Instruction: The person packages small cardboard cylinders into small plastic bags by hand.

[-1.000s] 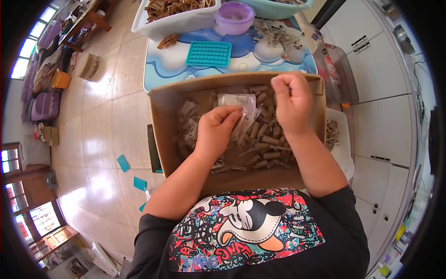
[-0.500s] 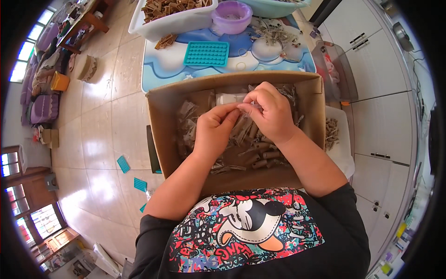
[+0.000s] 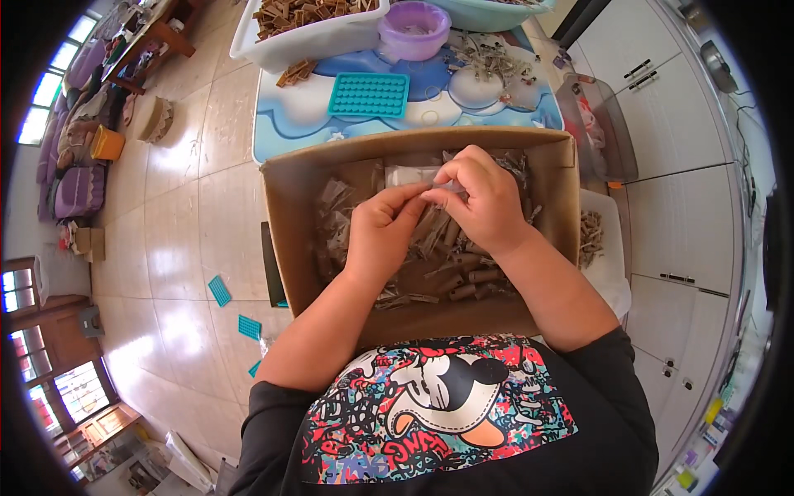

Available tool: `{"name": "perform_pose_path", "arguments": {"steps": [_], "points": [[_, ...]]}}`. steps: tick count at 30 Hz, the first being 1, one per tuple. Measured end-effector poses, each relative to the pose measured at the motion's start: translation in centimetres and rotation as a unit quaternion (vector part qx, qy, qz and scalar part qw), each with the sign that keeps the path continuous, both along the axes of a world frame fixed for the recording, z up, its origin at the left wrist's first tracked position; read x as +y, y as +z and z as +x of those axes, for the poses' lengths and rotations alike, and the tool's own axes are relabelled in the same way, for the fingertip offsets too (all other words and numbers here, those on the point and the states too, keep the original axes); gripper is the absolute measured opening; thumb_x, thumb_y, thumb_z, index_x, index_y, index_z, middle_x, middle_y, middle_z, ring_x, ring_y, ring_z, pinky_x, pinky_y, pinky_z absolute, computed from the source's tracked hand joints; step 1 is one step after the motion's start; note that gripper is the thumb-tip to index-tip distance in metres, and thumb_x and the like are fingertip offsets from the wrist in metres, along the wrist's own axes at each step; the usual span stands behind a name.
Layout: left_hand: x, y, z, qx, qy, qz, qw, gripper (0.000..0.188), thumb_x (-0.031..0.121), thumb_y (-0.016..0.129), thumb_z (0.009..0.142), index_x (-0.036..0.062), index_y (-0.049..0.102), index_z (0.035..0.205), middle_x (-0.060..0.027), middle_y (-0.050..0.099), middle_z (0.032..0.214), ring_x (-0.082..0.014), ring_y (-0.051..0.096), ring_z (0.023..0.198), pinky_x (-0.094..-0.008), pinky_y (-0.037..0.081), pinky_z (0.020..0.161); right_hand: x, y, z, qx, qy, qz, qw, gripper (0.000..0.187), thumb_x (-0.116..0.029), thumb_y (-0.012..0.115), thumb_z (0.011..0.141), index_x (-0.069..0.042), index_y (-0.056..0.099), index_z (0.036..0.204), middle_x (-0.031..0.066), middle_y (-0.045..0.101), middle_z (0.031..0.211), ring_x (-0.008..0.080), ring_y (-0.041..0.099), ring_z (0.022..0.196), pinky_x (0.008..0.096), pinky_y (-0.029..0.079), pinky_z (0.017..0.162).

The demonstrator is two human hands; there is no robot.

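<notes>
Both hands meet above an open cardboard box [image 3: 422, 142], fingertips almost touching. My left hand [image 3: 379, 230] pinches thumb against forefinger at the edge of a small clear plastic bag [image 3: 453, 188]. The bag's other side is gripped by my right hand [image 3: 490, 205], its fingers curled and pressed together. Most of the bag is hidden by the fingers, and I cannot tell what is inside it. Below them in the box lie small brown tube-shaped pieces [image 3: 465, 289], many in clear wrapping. Crumpled clear bags [image 3: 334, 197] are on the box's left side, and a white packet [image 3: 404, 175] near its far wall.
Beyond the box stands a blue-and-white cloud-patterned table [image 3: 289, 124] with a teal moulded tray [image 3: 369, 95], a white tub [image 3: 289, 54] of brown pieces and a purple basin [image 3: 412, 33]. To the right is a white container [image 3: 610, 273]. Teal trays [image 3: 250, 327] lie on the floor at left.
The fingers shift very slightly at the clear bag, and a bit more of it shows between them. Everything else stays in place.
</notes>
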State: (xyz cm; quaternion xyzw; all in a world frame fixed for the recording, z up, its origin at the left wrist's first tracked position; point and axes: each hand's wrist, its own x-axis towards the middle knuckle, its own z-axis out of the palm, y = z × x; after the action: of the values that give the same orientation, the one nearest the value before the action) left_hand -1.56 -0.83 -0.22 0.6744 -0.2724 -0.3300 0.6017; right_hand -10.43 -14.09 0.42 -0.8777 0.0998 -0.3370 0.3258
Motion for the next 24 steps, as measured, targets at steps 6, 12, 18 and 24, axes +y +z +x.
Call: {"name": "perform_pose_path", "arguments": {"steps": [6,12,18,24], "points": [[-0.1,-0.1,-0.1,-0.006,0.004,-0.016,1.000,0.016,0.004,0.056,0.086,-0.0030,0.063,0.099,-0.0036,0.063,0.088,-0.0061,0.055,0.079,-0.0192,0.045,0.071,0.2,-0.2,0.2,-0.003,0.000,-0.003,1.000,0.020,-0.012,0.071,0.065,-0.008,0.053,0.073,0.0050,0.050,0.069,0.0227,0.053,0.057,0.0323,0.042,0.049],[0.2,0.3,-0.3,-0.022,-0.001,-0.004,1.000,0.015,0.004,0.056,0.085,-0.0023,0.063,0.097,-0.0028,0.063,0.086,-0.0065,0.055,0.078,-0.0199,0.046,0.070,0.5,-0.4,0.1,-0.033,0.004,-0.009,0.999,0.017,-0.008,0.069,0.066,-0.007,0.052,0.070,0.0063,0.050,0.069,0.0239,0.051,0.056,0.0319,0.042,0.049],[0.4,-0.2,0.4,0.003,0.028,0.044,0.999,0.015,0.007,0.057,0.086,-0.0005,0.064,0.097,-0.0017,0.064,0.085,-0.0051,0.055,0.077,-0.0183,0.045,0.068,-2.3,0.6,-1.4,-0.140,-0.002,0.305,0.942,0.011,-0.011,0.057,0.086,-0.006,0.050,0.079,0.0004,0.051,0.076,0.0109,0.048,0.069,0.0246,0.041,0.064],[0.2,0.2,1.3,0.090,0.073,-0.041,0.992,0.016,0.010,0.056,0.087,0.0005,0.061,0.099,-0.0036,0.065,0.087,-0.0061,0.058,0.075,-0.0193,0.046,0.063,-1.7,1.9,-0.8,-0.108,0.030,0.568,0.816,0.010,-0.012,0.047,0.091,-0.004,0.052,0.093,0.0002,0.052,0.077,0.0067,0.046,0.064,0.0197,0.039,0.058]]}}
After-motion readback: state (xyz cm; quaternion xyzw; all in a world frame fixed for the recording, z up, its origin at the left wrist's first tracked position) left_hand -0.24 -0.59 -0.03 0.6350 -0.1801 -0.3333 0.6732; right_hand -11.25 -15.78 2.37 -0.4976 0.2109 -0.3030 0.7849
